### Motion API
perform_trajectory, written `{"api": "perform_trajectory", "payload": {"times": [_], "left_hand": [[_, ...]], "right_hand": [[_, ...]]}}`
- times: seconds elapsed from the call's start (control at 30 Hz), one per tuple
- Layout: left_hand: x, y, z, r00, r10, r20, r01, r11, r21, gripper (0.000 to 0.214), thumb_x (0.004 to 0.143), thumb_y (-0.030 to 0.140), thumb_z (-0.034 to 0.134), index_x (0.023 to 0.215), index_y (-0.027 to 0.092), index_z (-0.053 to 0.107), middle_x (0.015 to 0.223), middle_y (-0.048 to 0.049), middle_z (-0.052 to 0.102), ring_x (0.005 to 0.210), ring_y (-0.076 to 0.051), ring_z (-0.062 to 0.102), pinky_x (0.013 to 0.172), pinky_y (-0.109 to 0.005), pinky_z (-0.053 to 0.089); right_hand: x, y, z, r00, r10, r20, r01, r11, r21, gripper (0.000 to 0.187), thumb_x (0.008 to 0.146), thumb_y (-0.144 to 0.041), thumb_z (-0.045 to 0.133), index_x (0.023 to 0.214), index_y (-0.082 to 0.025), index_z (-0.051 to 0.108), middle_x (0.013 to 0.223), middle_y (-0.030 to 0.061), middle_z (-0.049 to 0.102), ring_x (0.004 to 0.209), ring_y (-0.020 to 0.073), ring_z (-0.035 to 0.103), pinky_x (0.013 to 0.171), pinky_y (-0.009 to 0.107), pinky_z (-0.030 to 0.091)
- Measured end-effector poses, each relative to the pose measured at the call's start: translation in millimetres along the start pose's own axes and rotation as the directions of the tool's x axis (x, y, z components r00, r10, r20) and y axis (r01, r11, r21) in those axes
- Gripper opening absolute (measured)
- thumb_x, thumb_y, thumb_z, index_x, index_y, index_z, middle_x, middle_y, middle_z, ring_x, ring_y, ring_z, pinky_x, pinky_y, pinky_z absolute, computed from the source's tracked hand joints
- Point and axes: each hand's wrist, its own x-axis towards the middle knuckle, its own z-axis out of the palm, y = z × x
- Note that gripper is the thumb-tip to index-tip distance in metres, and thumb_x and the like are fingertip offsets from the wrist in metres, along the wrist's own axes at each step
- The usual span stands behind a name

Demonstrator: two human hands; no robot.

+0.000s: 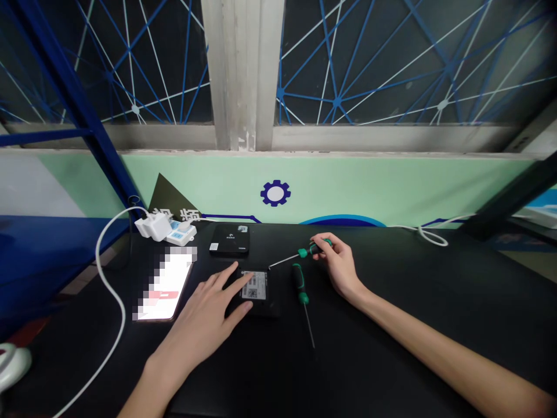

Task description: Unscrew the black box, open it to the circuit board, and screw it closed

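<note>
My left hand (204, 307) lies with spread fingers on a small black device box (261, 305), holding it down over its white-labelled top. My right hand (337, 264) is shut around the green and black handle of a screwdriver (304, 252). Its thin shaft points left, and the tip ends just beyond the box's upper right corner. A second green-handled screwdriver (300, 287) lies on the black tabletop (369, 325) to the right of the box, its shaft towards me.
A flat black box (229, 240) lies at the back. A smartphone (163, 284) with a lit, pixelated screen lies left of my left hand. Behind it are a white power strip (183, 232) and charger (152, 226). White cables run along the table, and a blue shelf frame stands left.
</note>
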Motion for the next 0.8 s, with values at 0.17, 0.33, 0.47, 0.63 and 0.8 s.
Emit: {"api": "perform_trajectory", "payload": {"times": [0.17,0.33,0.47,0.63,0.8], "left_hand": [[1.4,0.3,-0.8,1.000,-0.015,0.010,0.015,1.000,0.005,0.054,0.101,0.061,0.036,0.152,0.046,0.034,0.163,0.0000,0.030,0.146,-0.034,0.036,0.112,-0.059,0.038],[3.1,-0.9,1.9,1.000,-0.019,-0.010,0.019,1.000,0.013,0.054,0.100,0.061,0.038,0.151,0.045,0.037,0.163,0.0003,0.032,0.144,-0.035,0.039,0.111,-0.058,0.040],[3.3,-1.2,3.9,0.999,-0.036,-0.005,0.037,0.999,0.019,0.054,0.100,0.062,0.037,0.151,0.047,0.036,0.163,0.0019,0.031,0.146,-0.034,0.036,0.112,-0.058,0.038],[2.0,-1.0,4.0,0.999,-0.030,-0.015,0.030,0.999,0.021,0.054,0.100,0.062,0.036,0.152,0.047,0.035,0.164,0.0024,0.029,0.146,-0.035,0.034,0.112,-0.059,0.038],[1.0,-0.5,4.2,1.000,-0.018,-0.016,0.019,1.000,0.020,0.054,0.101,0.062,0.034,0.153,0.048,0.032,0.164,0.0022,0.029,0.147,-0.034,0.034,0.113,-0.060,0.036]], "right_hand": [[-0.2,-0.2,0.8,1.000,-0.005,0.003,0.005,1.000,0.007,0.033,0.074,-0.052,0.078,0.080,-0.020,0.070,0.081,0.0028,0.065,0.063,0.0137,0.056,0.057,0.027,0.048],[-0.4,1.1,1.9,1.000,-0.023,0.013,0.023,1.000,-0.003,0.035,0.075,-0.053,0.077,0.080,-0.020,0.070,0.083,0.0042,0.065,0.066,0.0149,0.057,0.056,0.026,0.050],[-1.3,-1.9,1.7,1.000,-0.024,0.009,0.025,0.999,-0.027,0.035,0.073,-0.052,0.076,0.077,-0.019,0.069,0.080,0.0034,0.064,0.069,0.0157,0.059,0.057,0.025,0.052],[-1.8,-6.2,0.2,0.999,-0.046,0.016,0.047,0.996,-0.076,0.029,0.076,-0.047,0.073,0.076,-0.020,0.066,0.073,0.0021,0.063,0.066,0.0157,0.058,0.059,0.026,0.053],[-0.9,-4.6,-1.4,0.998,-0.065,0.003,0.065,0.995,-0.081,0.026,0.078,-0.045,0.071,0.078,-0.020,0.066,0.079,0.0030,0.064,0.069,0.0162,0.060,0.060,0.027,0.053]]}}
